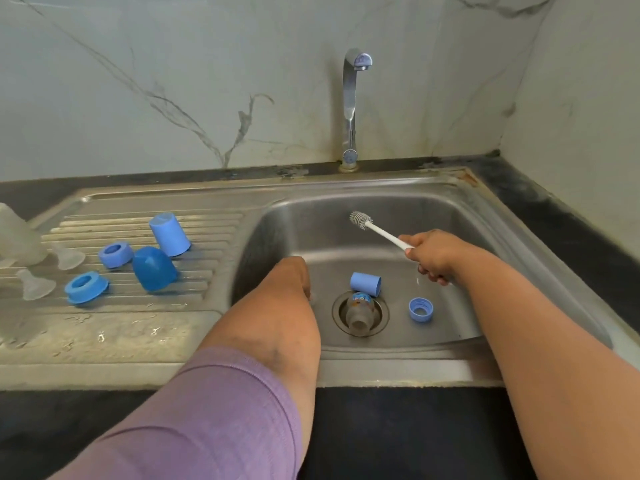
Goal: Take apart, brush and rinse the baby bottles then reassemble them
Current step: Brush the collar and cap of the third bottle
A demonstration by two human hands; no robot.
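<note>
My right hand (434, 254) grips the white bottle brush (375, 231) by its handle, bristle head raised over the sink basin (304, 220). My left hand (294, 275) reaches down into the basin's left side; its fingers are bent away and hidden. A small clear bottle (360, 311) lies over the drain, mouth toward me. A light blue cap (366, 284) lies just behind it, and a blue screw ring (420, 309) rests to the right. On the drainboard stand two blue caps (169, 234) (154, 268), two blue rings (116, 254) (86, 287) and two clear teats (68, 258) (34, 288).
A chrome tap (351, 109) rises behind the basin, no water running. A frosted clear container (17, 237) stands at the drainboard's far left. Dark countertop (571, 230) borders the sink, with marble-patterned wall behind and at the right.
</note>
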